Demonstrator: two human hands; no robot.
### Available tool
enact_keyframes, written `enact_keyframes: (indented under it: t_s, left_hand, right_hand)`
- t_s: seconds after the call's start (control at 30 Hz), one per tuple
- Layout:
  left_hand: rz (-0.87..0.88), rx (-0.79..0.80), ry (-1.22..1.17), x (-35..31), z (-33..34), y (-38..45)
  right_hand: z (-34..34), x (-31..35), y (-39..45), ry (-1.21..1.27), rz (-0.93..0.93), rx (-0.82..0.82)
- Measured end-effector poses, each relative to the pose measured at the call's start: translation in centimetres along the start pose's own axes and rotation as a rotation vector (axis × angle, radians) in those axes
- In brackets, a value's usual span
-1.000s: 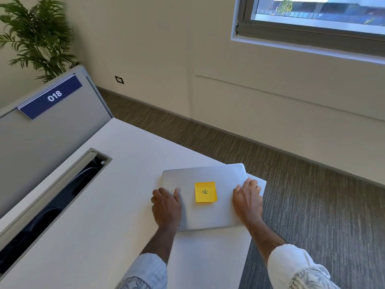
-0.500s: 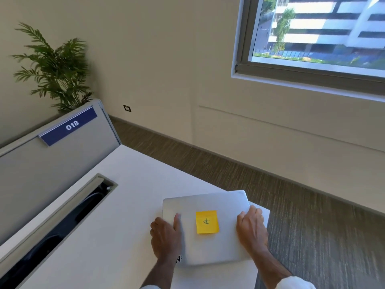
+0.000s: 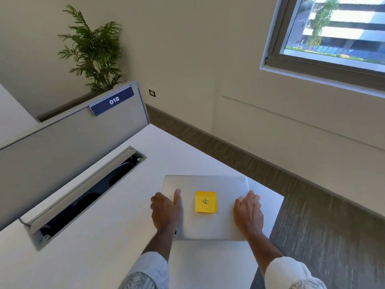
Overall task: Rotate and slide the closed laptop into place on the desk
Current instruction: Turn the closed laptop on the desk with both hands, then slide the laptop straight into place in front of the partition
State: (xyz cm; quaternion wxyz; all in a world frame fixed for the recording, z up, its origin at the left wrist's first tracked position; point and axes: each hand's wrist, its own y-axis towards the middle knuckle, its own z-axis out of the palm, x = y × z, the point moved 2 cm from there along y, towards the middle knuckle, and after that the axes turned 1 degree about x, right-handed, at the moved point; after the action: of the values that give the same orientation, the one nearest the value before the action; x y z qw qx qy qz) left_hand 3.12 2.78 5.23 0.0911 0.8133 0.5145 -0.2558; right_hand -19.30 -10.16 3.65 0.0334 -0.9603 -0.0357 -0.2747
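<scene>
A closed silver laptop lies flat on the white desk, close to the desk's right corner. A yellow sticky note with a handwritten mark is stuck to the middle of its lid. My left hand grips the laptop's left edge, thumb on the lid and fingers curled over the side. My right hand holds the right edge, fingers bent over the lid near the far right corner.
A long open cable trough cuts into the desk to the left. Behind it stands a grey partition with a blue "018" label. The desk's right edge drops to carpet. A potted plant stands by the wall.
The head camera has tilted and swung, so more wall, plant and window show. Both hands stay on the laptop's sides; it looks squarer to me, with my left thumb further onto the lid.
</scene>
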Motion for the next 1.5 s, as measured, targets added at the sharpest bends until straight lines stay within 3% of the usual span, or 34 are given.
enact_keyframes:
  t_s: [0.37,1.0,1.5]
  left_hand:
    - [-0.093,-0.088,0.015,8.5,-7.2,-1.6]
    - [-0.349,-0.261,0.04,29.0,-19.4,-5.7]
    - [-0.427,-0.304,0.131,43.2,-22.0,-7.0]
  right_hand:
    - [2.2,5.9,-7.6,0.014,-0.092,0.1]
    - [12.0,16.0,-24.7,-0.03,-0.344,0.246]
    - [19.5,20.6,-35.0,-0.167,-0.459,0.279]
